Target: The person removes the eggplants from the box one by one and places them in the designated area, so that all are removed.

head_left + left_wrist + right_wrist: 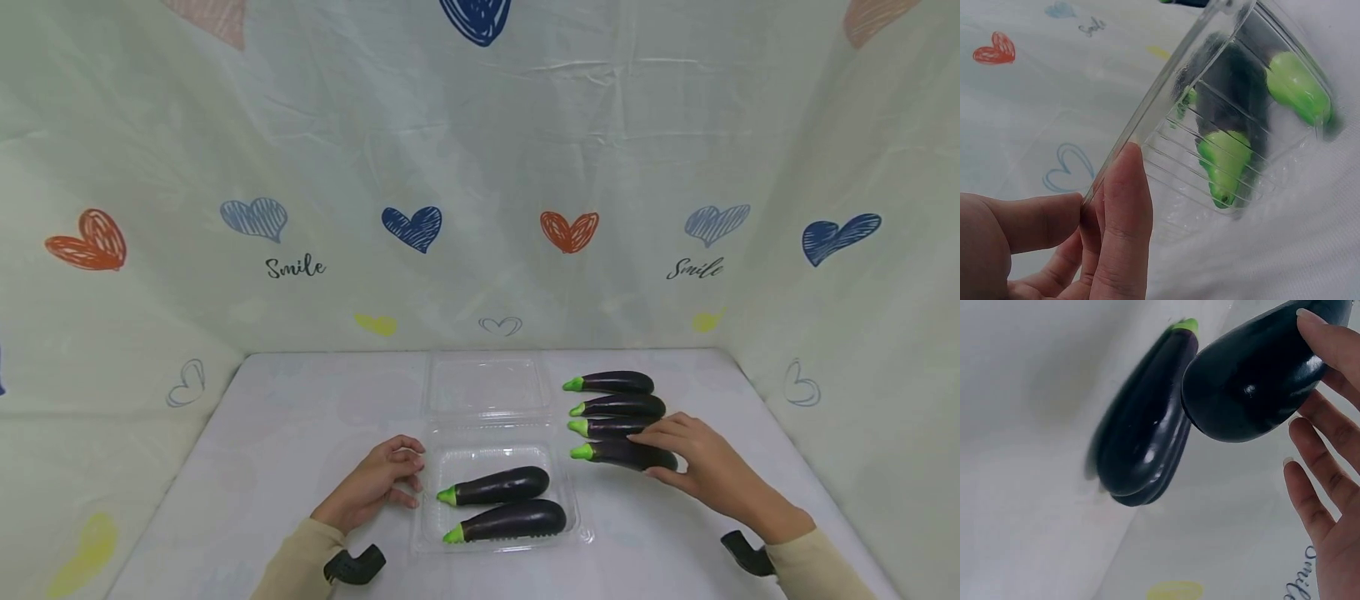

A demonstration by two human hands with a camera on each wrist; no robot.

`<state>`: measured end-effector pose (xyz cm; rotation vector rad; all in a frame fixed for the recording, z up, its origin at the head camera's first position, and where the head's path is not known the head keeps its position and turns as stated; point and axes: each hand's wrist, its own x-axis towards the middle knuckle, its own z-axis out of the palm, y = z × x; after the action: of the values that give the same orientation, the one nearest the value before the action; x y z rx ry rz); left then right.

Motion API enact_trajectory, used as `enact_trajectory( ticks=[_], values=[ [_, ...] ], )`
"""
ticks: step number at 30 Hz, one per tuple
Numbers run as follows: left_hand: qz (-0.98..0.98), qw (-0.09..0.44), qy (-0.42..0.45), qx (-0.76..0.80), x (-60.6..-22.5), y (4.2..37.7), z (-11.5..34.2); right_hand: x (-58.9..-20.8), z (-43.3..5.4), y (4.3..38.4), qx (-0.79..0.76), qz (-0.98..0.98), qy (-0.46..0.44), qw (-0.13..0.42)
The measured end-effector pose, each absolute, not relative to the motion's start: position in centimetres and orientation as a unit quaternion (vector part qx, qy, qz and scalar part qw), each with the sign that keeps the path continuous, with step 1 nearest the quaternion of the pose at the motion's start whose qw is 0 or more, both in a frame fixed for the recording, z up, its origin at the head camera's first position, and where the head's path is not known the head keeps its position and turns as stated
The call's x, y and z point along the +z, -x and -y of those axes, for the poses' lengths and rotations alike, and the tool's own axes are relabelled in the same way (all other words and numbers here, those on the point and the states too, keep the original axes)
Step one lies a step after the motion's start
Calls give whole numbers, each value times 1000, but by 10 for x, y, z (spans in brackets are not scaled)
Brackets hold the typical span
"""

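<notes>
My left hand (378, 483) is at the left side of a clear plastic clamshell box (495, 547). In the left wrist view, thumb and fingers pinch the box's rim (1147, 109). Two dark purple eggplants (504, 485) with green stem ends lie side by side in its base, stems to the left. My right hand (705, 462) grips the nearest eggplant (622, 453) of a row on the right, thumb on the near side and fingers over the far side. The right wrist view shows this eggplant's rounded end (1241, 387) close up, clear of the others.
Behind the held one, several more eggplants (615, 382) lie in a row on the white tabletop (315, 408), stems to the left. The box's lid (487, 383) lies folded back, away from me. A pale curtain (480, 150) printed with hearts encloses the table's back and sides.
</notes>
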<state>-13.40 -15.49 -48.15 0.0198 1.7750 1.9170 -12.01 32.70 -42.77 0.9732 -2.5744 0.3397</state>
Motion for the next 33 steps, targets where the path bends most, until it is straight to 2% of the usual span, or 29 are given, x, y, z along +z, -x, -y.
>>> enact_trajectory(
  ticks=[9,16,33],
  values=[
    [-655,262,-8,708,-482,134,155,-450,-340,125,111,905,-367,185],
    [-660,259,-5,705,-483,134,155,-456,-340,126,64,927,-337,153],
    [-663,259,1,702,-482,133,154,-469,-335,133,27,939,-315,135]
  ],
)
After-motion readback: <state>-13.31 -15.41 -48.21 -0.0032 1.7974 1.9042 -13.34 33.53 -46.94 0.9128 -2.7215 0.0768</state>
